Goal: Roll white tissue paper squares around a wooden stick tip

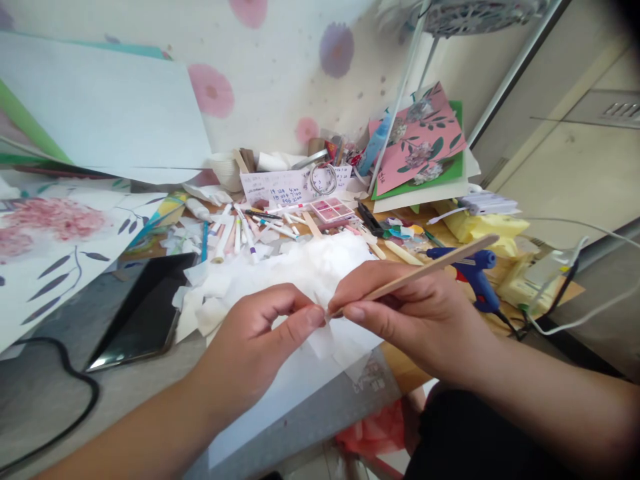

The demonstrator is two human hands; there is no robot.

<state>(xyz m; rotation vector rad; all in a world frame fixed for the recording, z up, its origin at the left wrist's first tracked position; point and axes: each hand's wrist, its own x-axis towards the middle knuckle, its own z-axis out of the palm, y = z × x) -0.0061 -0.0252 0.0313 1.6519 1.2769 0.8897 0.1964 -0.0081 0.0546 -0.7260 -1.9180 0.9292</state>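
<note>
My right hand [415, 313] is closed around a flat wooden craft stick [430, 267], which slants up to the right. The stick's lower end is between the fingertips, close to my left thumb. With thumb and forefinger, my left hand [270, 333] pinches a small scrap of thin white tissue [327, 328], mostly hidden by the fingers. Both hands' fingertips nearly meet. Just beyond them lies a fluffy heap of white cotton and tissue pieces [335, 257]. Under the hands is a sheet of white paper [265, 413].
A black tablet or phone [145, 313] lies at left beside a black cable [75, 367]. Several marker pens [235, 233] are scattered behind the heap. At right are a blue glue gun [473, 270] and white cords. A pink floral card [420, 137] leans at the back.
</note>
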